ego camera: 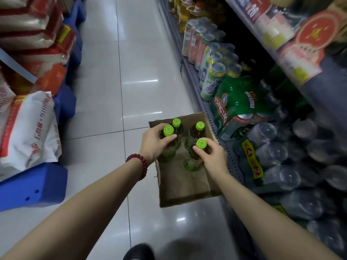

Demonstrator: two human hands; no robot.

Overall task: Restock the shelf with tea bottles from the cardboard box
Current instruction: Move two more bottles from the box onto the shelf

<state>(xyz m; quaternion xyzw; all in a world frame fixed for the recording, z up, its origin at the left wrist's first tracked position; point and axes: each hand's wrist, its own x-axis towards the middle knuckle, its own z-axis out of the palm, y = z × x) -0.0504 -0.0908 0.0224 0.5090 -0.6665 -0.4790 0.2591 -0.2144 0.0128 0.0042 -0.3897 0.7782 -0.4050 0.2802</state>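
An open cardboard box (pixel 180 188) lies on the tiled floor beside the low shelf (pixel 195 79). Several tea bottles with bright green caps stand in its far half. My left hand (pixel 154 145) grips the neck of the near-left bottle (pixel 168 130), thumb across it just under the cap. My right hand (pixel 212 156) grips the neck of the near-right bottle (pixel 201 143). Two more bottles (pixel 200 126) stand behind them, untouched. The near half of the box holds nothing.
The shelf on the right carries beer cans (pixel 212 81), a green Tsingtao pack (pixel 238 104) and wrapped water bottles (pixel 293 156). Rice sacks (pixel 30 132) on blue pallets (pixel 33 188) line the left of the aisle. My shoe (pixel 139 252) shows at the bottom.
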